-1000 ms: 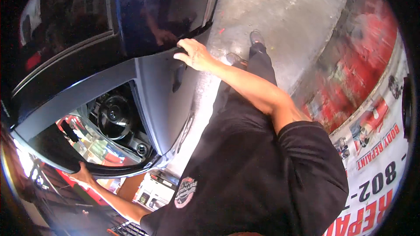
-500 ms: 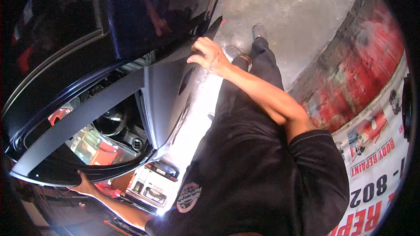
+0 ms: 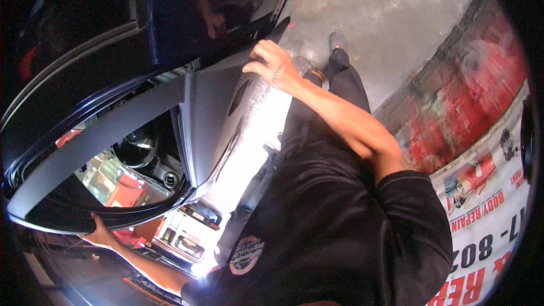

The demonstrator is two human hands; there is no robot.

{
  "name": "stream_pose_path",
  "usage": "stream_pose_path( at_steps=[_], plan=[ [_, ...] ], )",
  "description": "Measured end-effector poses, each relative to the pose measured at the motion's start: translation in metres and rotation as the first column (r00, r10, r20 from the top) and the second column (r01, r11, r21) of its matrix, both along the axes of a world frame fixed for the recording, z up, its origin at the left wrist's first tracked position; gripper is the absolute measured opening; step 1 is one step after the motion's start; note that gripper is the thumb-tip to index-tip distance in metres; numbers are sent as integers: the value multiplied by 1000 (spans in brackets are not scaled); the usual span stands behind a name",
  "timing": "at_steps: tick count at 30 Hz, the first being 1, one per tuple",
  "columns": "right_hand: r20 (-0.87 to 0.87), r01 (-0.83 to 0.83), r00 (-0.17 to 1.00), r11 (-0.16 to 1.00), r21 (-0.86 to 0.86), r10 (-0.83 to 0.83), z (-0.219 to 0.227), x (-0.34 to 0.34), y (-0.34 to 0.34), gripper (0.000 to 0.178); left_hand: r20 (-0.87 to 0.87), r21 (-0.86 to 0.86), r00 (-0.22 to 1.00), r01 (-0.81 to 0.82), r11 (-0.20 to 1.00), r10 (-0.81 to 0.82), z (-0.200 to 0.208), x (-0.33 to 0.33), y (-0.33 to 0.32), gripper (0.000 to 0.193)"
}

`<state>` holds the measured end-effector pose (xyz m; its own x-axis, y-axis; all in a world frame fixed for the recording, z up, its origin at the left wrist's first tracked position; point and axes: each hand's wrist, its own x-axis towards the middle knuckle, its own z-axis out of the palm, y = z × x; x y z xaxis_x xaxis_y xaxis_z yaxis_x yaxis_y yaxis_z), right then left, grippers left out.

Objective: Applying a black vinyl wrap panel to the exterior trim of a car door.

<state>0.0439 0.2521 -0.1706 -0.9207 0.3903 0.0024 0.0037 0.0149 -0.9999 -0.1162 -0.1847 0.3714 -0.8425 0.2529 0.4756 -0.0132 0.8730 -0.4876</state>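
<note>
Where R fingers (image 3: 263, 49) touch, door (image 3: 207, 110) extends twd L hand (image 3: 101, 237).

the white banner (image 3: 513, 224) at right bears, upside down and aslant, a line of red capitals (image 3: 475, 215), a row of larger black digits (image 3: 486, 246) and, toward the lower rim, the largest red lettering (image 3: 473, 284), partly cut off; the black shirt (image 3: 334, 221) carries a round badge (image 3: 247, 255) with small lettering.

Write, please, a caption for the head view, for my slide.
A bare left hand and right hand hold a matte grey car door with a window opening, beside a glossy dark-blue car.
</note>
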Motion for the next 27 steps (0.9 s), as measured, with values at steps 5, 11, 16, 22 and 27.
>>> stream_pose_path(
  at_steps=[5, 11, 16, 22, 27],
  plan=[
    [1, -9, 1000, 1000, 9, 9, 1, -20, -2, 40, 45, -7, 996, 80, 997, -80, -4, -13, 9, 89],
    [30, 23, 999, 1000, 18, -24, 0, -22, -6, 39, 55, -32, 986, 158, 987, -156, -5, -17, 11, 91],
    [-21, 71, 997, 995, 64, -70, 0, -25, -10, 37, -16, -101, 996, 83, 991, -85, -2, -17, 5, 99],
    [61, -23, 998, 1000, 2, 23, 4, -32, -5, 38, -88, -119, 996, -2, 993, -9, -2, -17, 8, 106],
    [47, -118, 992, 992, 42, 116, 15, -36, 7, 34, -106, -101, 986, 114, 988, -125, -5, -20, 3, 110]
  ],
)
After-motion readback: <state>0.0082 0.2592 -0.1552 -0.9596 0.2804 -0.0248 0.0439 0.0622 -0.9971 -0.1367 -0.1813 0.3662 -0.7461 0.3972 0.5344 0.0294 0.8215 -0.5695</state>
